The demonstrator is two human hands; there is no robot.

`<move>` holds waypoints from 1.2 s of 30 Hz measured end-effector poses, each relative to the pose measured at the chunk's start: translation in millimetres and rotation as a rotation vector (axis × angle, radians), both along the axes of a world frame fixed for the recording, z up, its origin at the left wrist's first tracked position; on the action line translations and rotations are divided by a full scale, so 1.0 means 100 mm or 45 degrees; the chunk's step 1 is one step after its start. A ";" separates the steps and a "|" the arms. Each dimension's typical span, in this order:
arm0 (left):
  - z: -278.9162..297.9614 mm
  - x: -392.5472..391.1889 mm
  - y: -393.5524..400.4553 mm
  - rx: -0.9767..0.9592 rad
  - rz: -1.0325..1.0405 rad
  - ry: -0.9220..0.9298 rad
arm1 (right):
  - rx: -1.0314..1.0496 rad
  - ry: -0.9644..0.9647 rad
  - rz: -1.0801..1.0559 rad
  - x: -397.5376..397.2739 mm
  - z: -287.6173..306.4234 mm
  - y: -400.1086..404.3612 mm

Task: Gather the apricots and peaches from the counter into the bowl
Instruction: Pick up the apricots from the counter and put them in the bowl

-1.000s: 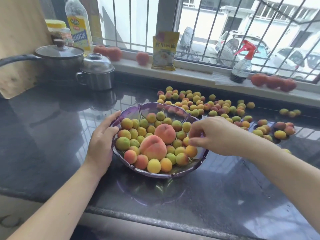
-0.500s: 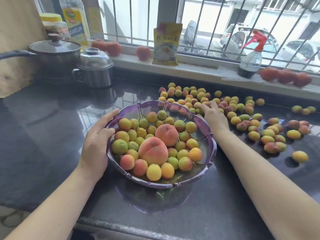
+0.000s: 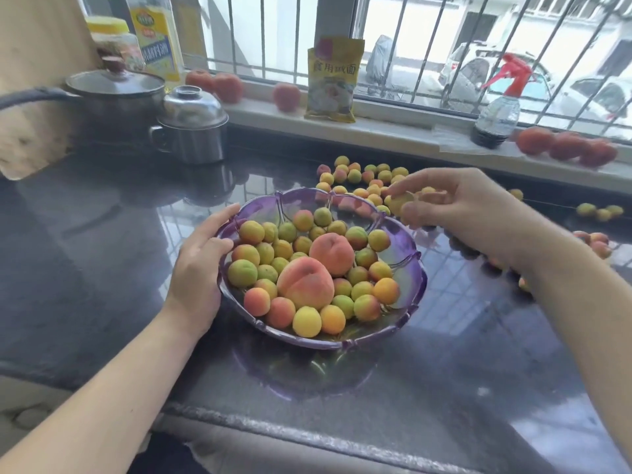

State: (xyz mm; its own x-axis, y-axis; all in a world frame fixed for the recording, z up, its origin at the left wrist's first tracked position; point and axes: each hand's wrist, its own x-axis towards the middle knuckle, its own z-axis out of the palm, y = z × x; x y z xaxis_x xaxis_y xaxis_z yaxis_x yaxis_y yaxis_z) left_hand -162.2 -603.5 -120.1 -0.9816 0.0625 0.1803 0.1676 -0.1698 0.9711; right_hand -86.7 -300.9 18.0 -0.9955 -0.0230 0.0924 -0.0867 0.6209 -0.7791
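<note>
A purple glass bowl (image 3: 412, 275) stands on the dark counter, holding several small apricots and two larger peaches (image 3: 305, 282). My left hand (image 3: 200, 265) rests against the bowl's left rim, fingers along the edge. Lifted above the bowl's far right rim, my right hand (image 3: 458, 206) pinches a yellow-green apricot (image 3: 399, 202) between thumb and fingers. Behind it, several loose apricots (image 3: 359, 179) lie on the counter, with more partly hidden under my right forearm.
A lidded pot (image 3: 116, 97) and a steel lidded mug (image 3: 191, 128) stand at the back left. On the windowsill are an oil bottle (image 3: 155, 39), a yellow packet (image 3: 333, 80), a spray bottle (image 3: 496, 107) and red fruits (image 3: 564, 147). A few apricots (image 3: 598, 211) lie far right.
My right hand reached from the bowl to the pile behind it, then lifted back toward the bowl with an apricot. My left hand stayed on the rim.
</note>
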 end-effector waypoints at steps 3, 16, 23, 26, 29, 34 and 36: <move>0.00 0.02 0.00 0.000 -0.001 -0.020 | 0.533 -0.244 0.430 0.22 0.21 -0.42; 0.04 0.07 -0.01 0.010 -0.014 -0.037 | 1.124 -0.436 0.571 0.10 -0.22 -0.82; 0.02 0.04 -0.01 -0.002 0.008 -0.008 | 0.458 -0.187 0.079 -0.11 0.11 -0.19; 0.00 0.01 -0.03 -0.044 0.017 0.017 | 0.475 0.042 -0.467 -0.55 -0.35 0.39; -0.02 -0.02 -0.05 -0.071 0.013 0.016 | 0.713 -0.027 -0.633 -0.88 -0.99 0.65; 0.00 -0.01 -0.03 -0.063 0.016 0.002 | 0.861 0.143 -0.850 -1.15 -1.32 0.52; 0.00 -0.01 -0.02 -0.057 0.007 -0.003 | 0.804 0.186 -0.932 -1.16 -1.35 0.51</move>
